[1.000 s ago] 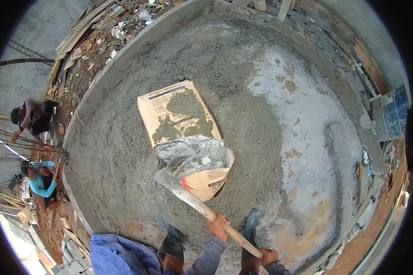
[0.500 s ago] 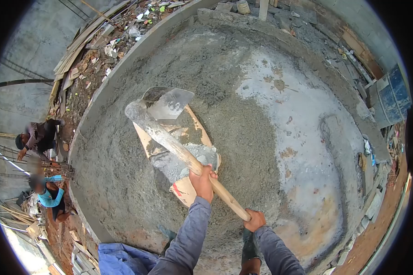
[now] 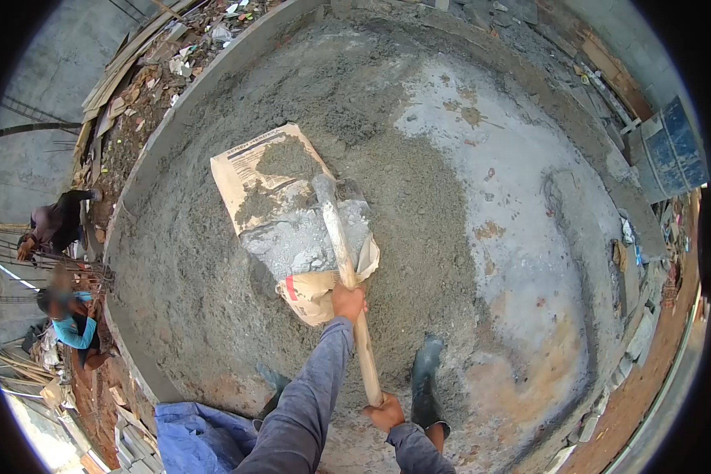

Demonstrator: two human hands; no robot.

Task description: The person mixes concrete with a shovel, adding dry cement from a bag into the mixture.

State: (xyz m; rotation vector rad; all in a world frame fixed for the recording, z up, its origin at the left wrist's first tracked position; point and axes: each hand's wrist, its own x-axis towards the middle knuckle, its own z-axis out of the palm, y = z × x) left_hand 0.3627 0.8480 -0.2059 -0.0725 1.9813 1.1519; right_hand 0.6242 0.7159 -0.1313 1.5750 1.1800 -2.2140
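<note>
My left hand (image 3: 349, 302) is wrapped round the middle of a hoe's wooden handle (image 3: 341, 243). Near the handle's butt end, my right hand (image 3: 385, 412) is closed on it too. The hoe's blade (image 3: 350, 189) is partly hidden, down at the right side of a torn paper cement bag (image 3: 241, 178). Grey cement powder (image 3: 292, 241) spills out of the split middle of the bag. Wet mortar (image 3: 292, 158) is smeared over its upper part. The bag lies on a bed of damp grey mix (image 3: 419, 213).
A low concrete wall (image 3: 162, 150) rings the mixing floor. My boots (image 3: 426, 371) stand in the mix. A blue tarp (image 3: 201, 438) lies at lower left, and a blue drum (image 3: 670, 150) stands at right. Two people, one in a blue sleeve (image 3: 77, 336), are outside the wall.
The hoe has come down from above the bag, its blade swinging right and lower to the bag's side. My right hand has moved left and nearer to me. More of the bag shows.
</note>
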